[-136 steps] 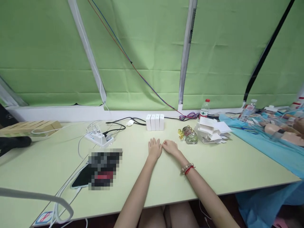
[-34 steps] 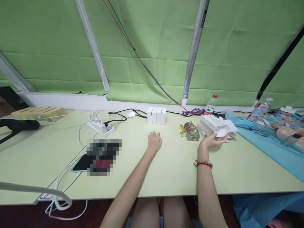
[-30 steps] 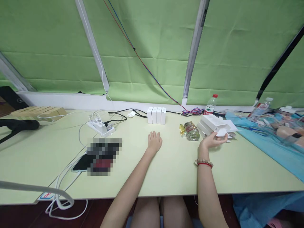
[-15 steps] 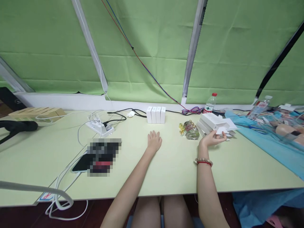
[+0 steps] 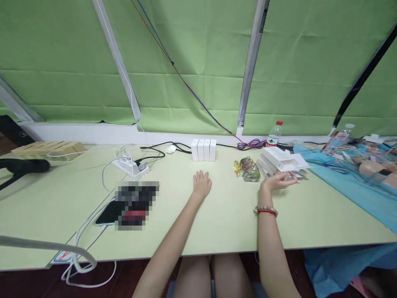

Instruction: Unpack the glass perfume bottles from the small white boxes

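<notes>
My left hand [image 5: 202, 184] lies palm down on the pale table [image 5: 223, 223], fingers spread, just in front of four small white boxes standing in a row [image 5: 204, 150]. On the right, my right hand [image 5: 280, 181] is at the front edge of a pile of flattened white cartons [image 5: 279, 160], its fingers curled; whether they grip a carton is too small to tell. Between the hands, nearer the right one, lie clear round packets [image 5: 249, 169] and small yellow pieces [image 5: 237, 168].
A red-capped bottle [image 5: 274, 134] stands behind the cartons. Blue sheeting [image 5: 350, 186] with clutter covers the far right. At left are a power strip [image 5: 130, 167], a phone [image 5: 108, 213], white cables and a row of tan boxes [image 5: 49, 150].
My right hand's fingers have shifted slightly, and the white flap at the fingertips before is no longer seen there. My left hand has not moved.
</notes>
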Motion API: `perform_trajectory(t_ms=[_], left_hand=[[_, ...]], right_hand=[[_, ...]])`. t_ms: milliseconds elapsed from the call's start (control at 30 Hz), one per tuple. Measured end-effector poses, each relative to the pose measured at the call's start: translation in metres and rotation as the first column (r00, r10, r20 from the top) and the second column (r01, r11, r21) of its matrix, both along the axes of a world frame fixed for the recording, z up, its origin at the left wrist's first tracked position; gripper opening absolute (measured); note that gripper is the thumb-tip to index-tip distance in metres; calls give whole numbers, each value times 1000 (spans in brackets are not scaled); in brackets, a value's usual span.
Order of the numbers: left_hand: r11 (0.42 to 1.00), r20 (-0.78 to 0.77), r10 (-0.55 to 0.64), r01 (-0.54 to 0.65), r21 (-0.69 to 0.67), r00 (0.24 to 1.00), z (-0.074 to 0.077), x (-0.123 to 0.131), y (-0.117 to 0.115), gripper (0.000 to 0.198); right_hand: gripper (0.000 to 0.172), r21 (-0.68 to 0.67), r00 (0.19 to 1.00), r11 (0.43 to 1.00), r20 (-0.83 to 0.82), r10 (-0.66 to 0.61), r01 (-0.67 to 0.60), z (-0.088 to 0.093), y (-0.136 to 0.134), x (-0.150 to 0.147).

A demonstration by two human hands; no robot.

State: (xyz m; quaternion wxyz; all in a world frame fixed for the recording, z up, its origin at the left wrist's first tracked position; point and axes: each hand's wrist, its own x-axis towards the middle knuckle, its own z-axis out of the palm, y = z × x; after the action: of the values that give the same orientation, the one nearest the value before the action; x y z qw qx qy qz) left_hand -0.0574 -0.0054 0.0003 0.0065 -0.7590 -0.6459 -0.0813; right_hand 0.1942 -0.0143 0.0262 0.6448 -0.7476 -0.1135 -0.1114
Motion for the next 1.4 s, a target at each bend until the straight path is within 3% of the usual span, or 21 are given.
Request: perform_trajectory(t_ms=[200,300,400,500,567,633,900,1100,1400], left_hand=[[1000,-5,2,-2,-3,1000,1,0,0,48],[1000,-9,4,-4,4,1000,2,0,-1,47],[1000,-8,1,-1,11,1000,2,0,-1,47],[1000,-6,-3,3,16,1000,3,1,-1,48],[1000,-11,0,0,8,1000,4,0,-2,48],[1000,-18,3,-3,0,1000,4,0,-2,48],[1000,-8,-6,6,15,1000,0,0,-2,48],[1000,-2,-6,6,5,1000,-3,0,0,49],[1000,14,-14,13,15,1000,-5,2,-1,49]], right_hand=[[49,-13,954,965,151,259,-260,13,-6,-30],[45,-117,847,884,252,468,-453,11,-6,-60],[37,-337,590,663,302,749,-668,7,-6,-89],[28,-541,283,389,270,920,-746,5,-8,-111],[24,-630,152,255,213,965,-734,4,-10,-120],[22,-677,89,180,168,982,-713,2,-10,-124],[24,-708,116,131,70,991,-694,-11,-4,-117],[22,-752,101,92,34,994,-653,-11,-5,-117],[23,-741,127,98,18,992,-665,-16,-5,-117]])
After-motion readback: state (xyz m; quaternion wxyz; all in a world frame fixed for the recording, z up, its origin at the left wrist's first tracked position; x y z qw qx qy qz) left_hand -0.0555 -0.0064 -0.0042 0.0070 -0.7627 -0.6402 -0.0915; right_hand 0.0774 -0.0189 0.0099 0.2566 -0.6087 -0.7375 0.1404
